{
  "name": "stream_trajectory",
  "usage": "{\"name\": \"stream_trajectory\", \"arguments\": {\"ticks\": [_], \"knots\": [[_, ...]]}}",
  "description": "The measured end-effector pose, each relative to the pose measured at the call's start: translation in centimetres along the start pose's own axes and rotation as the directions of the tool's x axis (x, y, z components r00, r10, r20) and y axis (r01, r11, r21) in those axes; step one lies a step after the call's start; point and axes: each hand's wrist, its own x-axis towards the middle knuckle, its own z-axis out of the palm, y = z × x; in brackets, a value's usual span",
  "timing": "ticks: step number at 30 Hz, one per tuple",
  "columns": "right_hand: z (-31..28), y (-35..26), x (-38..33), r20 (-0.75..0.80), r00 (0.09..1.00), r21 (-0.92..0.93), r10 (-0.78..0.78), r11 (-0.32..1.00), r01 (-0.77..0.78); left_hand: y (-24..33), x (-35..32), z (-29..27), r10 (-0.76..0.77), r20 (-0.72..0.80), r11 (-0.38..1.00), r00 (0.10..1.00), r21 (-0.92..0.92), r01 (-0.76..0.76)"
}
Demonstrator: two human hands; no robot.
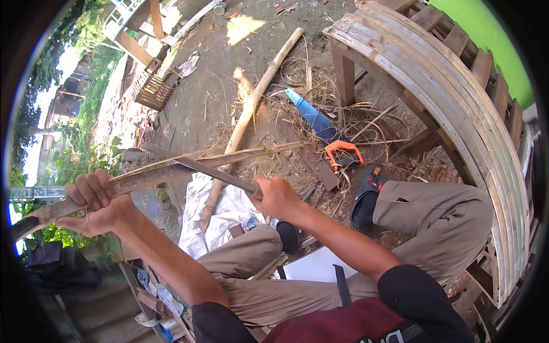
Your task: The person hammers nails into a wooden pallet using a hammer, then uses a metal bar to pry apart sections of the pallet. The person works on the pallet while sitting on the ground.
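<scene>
Bamboo strip (171, 171), long and flat, is held across the scene from the near left toward the middle, roughly level, above the knees of the seated person. Its left end is clasped by the left hand (94, 206), whose grip is closed around the strip with the fingers curled over the top. A knife (211, 171) with a long dark blade is laid against the upper edge of the strip, and its handle is enclosed by the right hand (277, 197), the grip shut tight on it. The blade is pointed to the left and away.

On the dirt ground (217, 86) farther off, a thick bamboo pole (251, 108) is seen lying at a slant, with loose shavings (320, 97) heaped to its right. A handsaw (323, 128) with a blue blade cover and an orange handle is lying among those shavings. A white sack (229, 211) is spread under the strip, near the knees. At the far right a curved frame of bent slats (457, 91) is seen, resting on wooden legs. A woven basket (153, 90) is lying at the far left.
</scene>
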Motion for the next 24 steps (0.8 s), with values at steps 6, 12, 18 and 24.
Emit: {"name": "stream_trajectory", "arguments": {"ticks": [6,12,18,24], "knots": [[-3.7,22.9,0.2,-0.042,0.892,-0.397,0.45,0.812,-0.428,-0.1,1.4,-1.3,-0.018,0.134,0.989,0.991,-0.146,0.037],[0.6,10.2,0.9,-0.061,0.929,0.03,0.366,0.931,-0.365,-1.3,2.4,-3.5,-0.02,0.558,0.773,0.829,-0.518,0.367],[-1.5,-7.2,0.1,0.056,0.998,0.042,0.02,0.999,-0.022,-1.5,1.8,-3.1,0.124,0.614,0.607,0.78,-0.668,0.429],[-2.4,-0.5,0.7,0.107,0.941,0.005,0.321,0.946,-0.323,-1.4,1.5,-3.1,0.12,0.586,0.618,0.801,-0.676,0.402]]}}
